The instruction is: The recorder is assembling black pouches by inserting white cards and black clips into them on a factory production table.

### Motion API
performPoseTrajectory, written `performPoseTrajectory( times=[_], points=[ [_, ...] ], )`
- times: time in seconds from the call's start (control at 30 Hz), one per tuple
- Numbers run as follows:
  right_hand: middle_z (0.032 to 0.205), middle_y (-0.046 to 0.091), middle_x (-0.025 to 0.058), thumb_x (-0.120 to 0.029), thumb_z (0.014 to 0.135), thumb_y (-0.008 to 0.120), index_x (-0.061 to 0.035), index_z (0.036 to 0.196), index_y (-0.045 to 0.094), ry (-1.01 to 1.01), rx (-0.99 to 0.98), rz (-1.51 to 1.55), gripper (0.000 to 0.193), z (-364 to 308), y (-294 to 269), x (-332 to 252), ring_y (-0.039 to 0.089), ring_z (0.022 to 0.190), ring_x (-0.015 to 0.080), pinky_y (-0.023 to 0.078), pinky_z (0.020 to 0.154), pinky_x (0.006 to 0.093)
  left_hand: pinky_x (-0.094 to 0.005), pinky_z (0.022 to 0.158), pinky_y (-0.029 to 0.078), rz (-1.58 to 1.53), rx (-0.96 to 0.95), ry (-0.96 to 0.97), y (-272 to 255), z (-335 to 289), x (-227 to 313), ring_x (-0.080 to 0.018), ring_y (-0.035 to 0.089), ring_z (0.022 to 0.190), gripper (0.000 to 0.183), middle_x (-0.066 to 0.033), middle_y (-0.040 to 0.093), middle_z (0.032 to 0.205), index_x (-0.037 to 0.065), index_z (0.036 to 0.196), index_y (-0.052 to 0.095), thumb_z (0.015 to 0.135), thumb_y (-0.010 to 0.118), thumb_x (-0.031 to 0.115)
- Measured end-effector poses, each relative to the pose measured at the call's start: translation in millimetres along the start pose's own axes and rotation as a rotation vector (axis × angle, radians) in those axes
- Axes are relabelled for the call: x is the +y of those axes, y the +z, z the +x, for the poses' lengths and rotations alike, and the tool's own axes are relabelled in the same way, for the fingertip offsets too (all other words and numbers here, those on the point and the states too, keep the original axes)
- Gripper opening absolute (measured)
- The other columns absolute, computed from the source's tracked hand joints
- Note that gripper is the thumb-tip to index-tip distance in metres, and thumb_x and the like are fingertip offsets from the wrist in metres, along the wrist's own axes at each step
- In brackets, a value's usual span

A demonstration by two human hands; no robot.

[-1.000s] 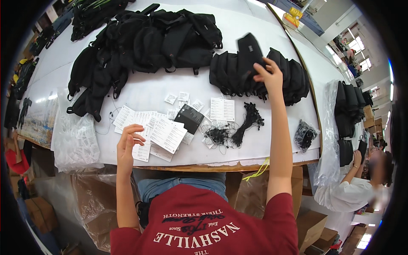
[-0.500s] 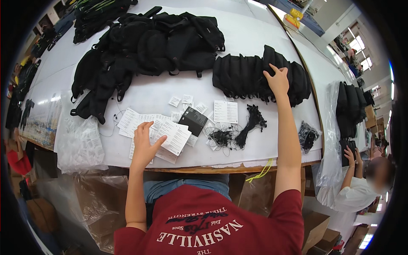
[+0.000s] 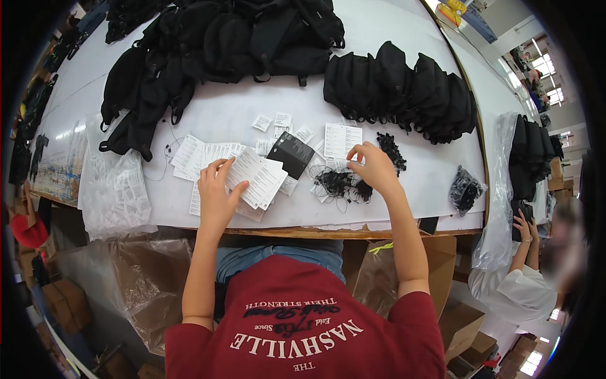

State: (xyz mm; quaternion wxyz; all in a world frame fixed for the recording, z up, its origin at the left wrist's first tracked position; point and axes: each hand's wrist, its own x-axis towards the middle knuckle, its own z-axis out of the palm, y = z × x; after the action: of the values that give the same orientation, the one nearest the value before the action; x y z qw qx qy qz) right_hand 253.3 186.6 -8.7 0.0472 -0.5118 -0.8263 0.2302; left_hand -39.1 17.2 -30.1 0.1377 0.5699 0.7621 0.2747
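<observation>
My left hand rests at the left edge of a fanned stack of white printed cards, its thumb and fingers spread. Just right of the stack a black printed card lies at a slant. My right hand is above a tangle of thin black tag strings, beside a white printed sheet. Its thumb and forefinger are parted, with nothing visible between them. Part of a black string bundle shows behind this hand; the rest is hidden.
Black backpacks are heaped across the far table, with a row of black bags at right. A clear bag of small labels lies at left. Another small bag sits near the right edge. A person in white works at right.
My right hand has left the row of black bags and come down to the strings. One bag there now leans left, opening a gap. My left hand has moved slightly right, onto the cards.
</observation>
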Motion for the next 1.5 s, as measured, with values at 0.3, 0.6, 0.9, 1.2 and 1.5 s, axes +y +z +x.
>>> performPoseTrajectory(
  times=[0.3,0.6,0.9,1.2,1.5],
  points=[
    [0.081,0.057,0.0058,-0.015,0.078,0.068,-0.0074,0.085,0.063,-0.033,0.100,0.093,0.012,-9,25,23,0.059,0.072,0.0236,0.047,0.064,0.0346,-0.0405,0.094,0.034,-0.038,0.068,0.011,-4,0,6,-0.0289,0.045,0.106,0.042,-0.0101,0.050,0.117,0.001,0.109,0.054,0.073,0.072,0.013],
    [0.081,0.057,0.0021,-0.003,0.088,0.058,-0.0023,0.091,0.050,-0.086,0.257,0.654,0.008,-31,-29,-13,0.047,0.061,0.0087,0.040,0.058,0.0215,-0.0298,0.081,0.037,-0.391,-0.106,-0.162,-16,3,8,-0.0223,0.045,0.082,0.022,-0.0083,0.047,0.085,0.002,0.094,0.044,0.081,0.062,0.005],
    [0.080,0.059,0.0066,-0.007,0.082,0.063,-0.0049,0.088,0.056,0.339,0.292,0.209,0.009,-90,-43,111,0.052,0.066,0.0152,0.044,0.062,0.0280,-0.0216,0.074,0.034,-0.965,-0.284,-0.288,-38,-11,30,-0.0089,0.039,0.080,0.014,-0.0020,0.048,0.086,0.007,0.095,0.040,0.090,0.053,0.008],
    [0.087,0.055,0.0105,-0.015,0.075,0.070,-0.0084,0.087,0.063,0.326,0.397,-0.029,0.015,-83,-7,121,0.057,0.081,0.0267,0.047,0.071,0.0375,-0.0269,0.088,0.037,-0.821,-0.409,-0.126,-34,-18,43,-0.0143,0.045,0.100,0.049,-0.0067,0.050,0.106,0.006,0.118,0.042,0.082,0.070,0.025],
    [0.085,0.057,0.0074,-0.019,0.074,0.070,-0.0090,0.077,0.064,0.413,0.344,-0.163,0.012,-44,13,104,0.060,0.079,0.0277,0.048,0.069,0.0382,-0.0304,0.092,0.037,-0.783,-0.521,-0.198,-35,-23,59,-0.0181,0.048,0.103,0.062,-0.0087,0.051,0.107,0.005,0.119,0.043,0.073,0.079,0.026]
  ],
)
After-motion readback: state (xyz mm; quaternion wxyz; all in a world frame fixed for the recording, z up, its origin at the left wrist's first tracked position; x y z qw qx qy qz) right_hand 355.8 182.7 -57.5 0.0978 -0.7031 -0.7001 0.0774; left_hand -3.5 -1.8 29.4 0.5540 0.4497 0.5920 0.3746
